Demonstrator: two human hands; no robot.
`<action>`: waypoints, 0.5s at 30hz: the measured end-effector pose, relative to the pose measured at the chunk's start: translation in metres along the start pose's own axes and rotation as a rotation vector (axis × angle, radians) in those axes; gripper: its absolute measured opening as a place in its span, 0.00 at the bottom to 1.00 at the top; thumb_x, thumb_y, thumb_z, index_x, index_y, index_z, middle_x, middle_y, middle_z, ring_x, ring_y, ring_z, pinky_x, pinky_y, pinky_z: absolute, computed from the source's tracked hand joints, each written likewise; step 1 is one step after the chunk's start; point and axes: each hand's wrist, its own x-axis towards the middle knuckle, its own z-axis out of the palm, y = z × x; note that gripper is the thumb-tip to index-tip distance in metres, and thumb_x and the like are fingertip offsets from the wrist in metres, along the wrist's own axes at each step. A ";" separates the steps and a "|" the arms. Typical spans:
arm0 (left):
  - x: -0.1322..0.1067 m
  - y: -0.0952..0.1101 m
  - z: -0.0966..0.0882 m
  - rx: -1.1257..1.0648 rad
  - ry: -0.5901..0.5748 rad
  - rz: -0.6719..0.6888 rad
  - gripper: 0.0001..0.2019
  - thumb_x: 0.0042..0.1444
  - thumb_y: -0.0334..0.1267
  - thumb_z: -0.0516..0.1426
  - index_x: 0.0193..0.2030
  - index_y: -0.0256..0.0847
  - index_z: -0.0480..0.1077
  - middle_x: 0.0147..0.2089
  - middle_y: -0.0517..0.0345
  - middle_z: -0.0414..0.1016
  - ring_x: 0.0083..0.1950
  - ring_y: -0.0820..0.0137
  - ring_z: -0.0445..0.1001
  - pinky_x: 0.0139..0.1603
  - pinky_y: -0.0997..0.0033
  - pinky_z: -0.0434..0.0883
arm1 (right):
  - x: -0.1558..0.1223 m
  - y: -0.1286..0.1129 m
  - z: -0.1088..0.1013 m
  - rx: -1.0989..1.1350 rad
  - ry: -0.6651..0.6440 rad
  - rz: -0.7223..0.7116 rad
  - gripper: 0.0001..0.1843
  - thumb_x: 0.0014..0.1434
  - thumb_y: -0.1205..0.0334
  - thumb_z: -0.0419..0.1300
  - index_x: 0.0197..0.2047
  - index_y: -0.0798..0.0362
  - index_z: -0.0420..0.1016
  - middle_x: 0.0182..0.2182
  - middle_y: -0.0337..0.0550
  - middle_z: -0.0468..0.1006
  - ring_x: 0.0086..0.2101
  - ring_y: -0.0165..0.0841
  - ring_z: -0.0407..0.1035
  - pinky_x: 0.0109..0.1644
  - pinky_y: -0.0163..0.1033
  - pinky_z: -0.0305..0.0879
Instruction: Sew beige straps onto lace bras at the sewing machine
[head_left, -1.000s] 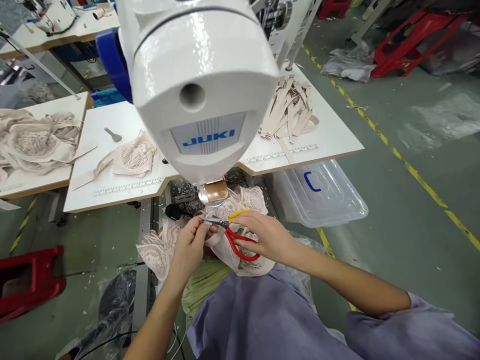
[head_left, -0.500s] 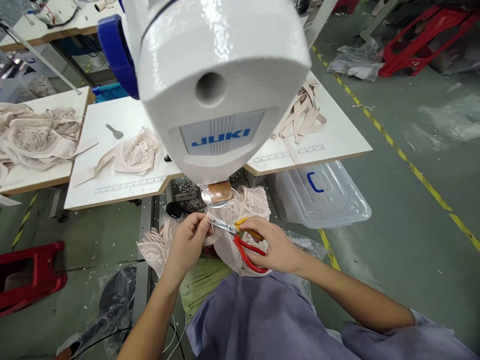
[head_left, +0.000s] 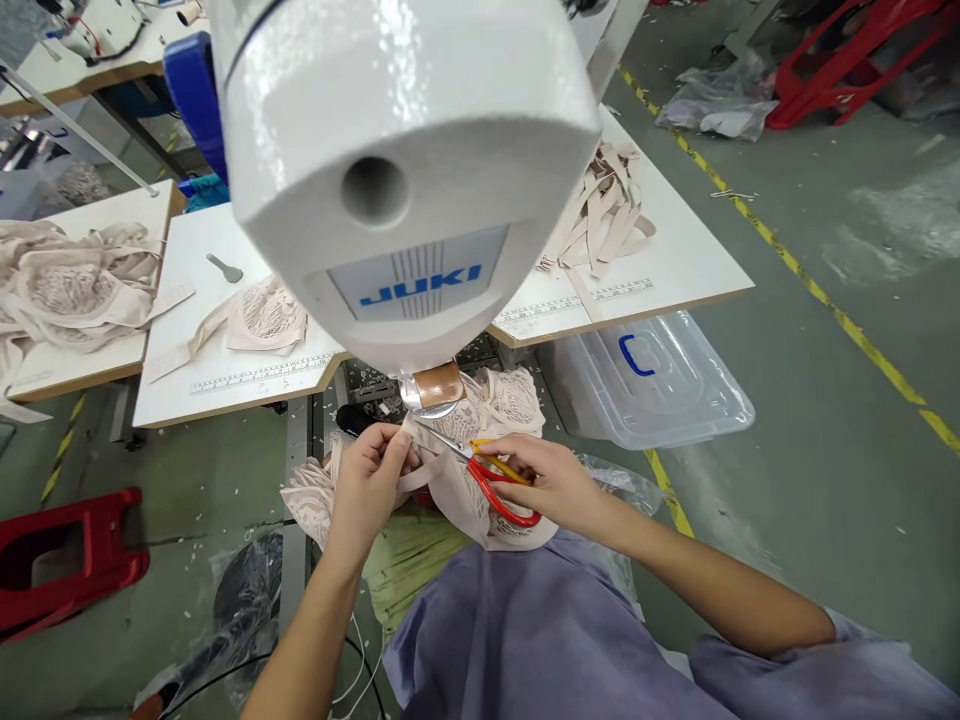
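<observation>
Below the head of a white JUKI sewing machine (head_left: 412,210), my left hand (head_left: 369,478) pinches the edge of a beige lace bra (head_left: 461,495) between thumb and fingers. My right hand (head_left: 551,480) grips a pair of scissors (head_left: 499,490) with one red and one yellow handle. Their blades are nearly closed and point left, toward the cloth at my left fingertips. Whether the tips touch the cloth I cannot tell. More beige lace bra cups (head_left: 514,400) lie under the machine's needle area, and others (head_left: 311,495) bunch left of my left wrist.
A pile of beige bras (head_left: 75,285) lies on the left table, and one bra (head_left: 266,315) beside a ruler strip. Cut straps (head_left: 607,220) heap on the right tabletop. Below it stands a clear lidded box (head_left: 660,385). Red stools (head_left: 67,560) stand on the floor.
The scissors' blades have gone from slightly apart to nearly closed, and the handles have come together. My left hand still pinches the cloth. The whole view has shifted slightly.
</observation>
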 end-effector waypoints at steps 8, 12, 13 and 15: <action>0.012 -0.019 -0.019 0.506 0.100 0.238 0.14 0.62 0.43 0.54 0.48 0.43 0.75 0.37 0.52 0.80 0.36 0.65 0.76 0.35 0.70 0.68 | 0.049 0.041 -0.078 -0.387 0.098 0.129 0.20 0.61 0.49 0.59 0.52 0.51 0.77 0.41 0.48 0.81 0.34 0.40 0.74 0.34 0.41 0.67; 0.021 -0.003 -0.034 0.416 -0.138 0.152 0.16 0.63 0.45 0.52 0.49 0.42 0.75 0.42 0.50 0.82 0.40 0.63 0.80 0.39 0.68 0.73 | 0.129 0.050 -0.124 -0.571 0.256 0.079 0.18 0.62 0.56 0.57 0.50 0.58 0.76 0.43 0.56 0.79 0.42 0.46 0.72 0.44 0.45 0.64; 0.022 0.001 -0.039 0.379 -0.203 0.114 0.18 0.64 0.47 0.51 0.52 0.42 0.74 0.44 0.49 0.82 0.40 0.62 0.80 0.40 0.68 0.74 | 0.143 0.047 -0.133 -0.560 0.224 0.036 0.15 0.62 0.59 0.57 0.47 0.60 0.77 0.41 0.58 0.79 0.42 0.46 0.72 0.45 0.46 0.64; 0.023 0.002 -0.047 0.348 -0.300 0.085 0.21 0.64 0.49 0.52 0.57 0.42 0.71 0.50 0.48 0.82 0.43 0.63 0.81 0.46 0.65 0.76 | 0.156 0.035 -0.144 -0.560 0.217 -0.049 0.11 0.61 0.64 0.58 0.42 0.60 0.78 0.38 0.57 0.79 0.42 0.44 0.71 0.47 0.46 0.65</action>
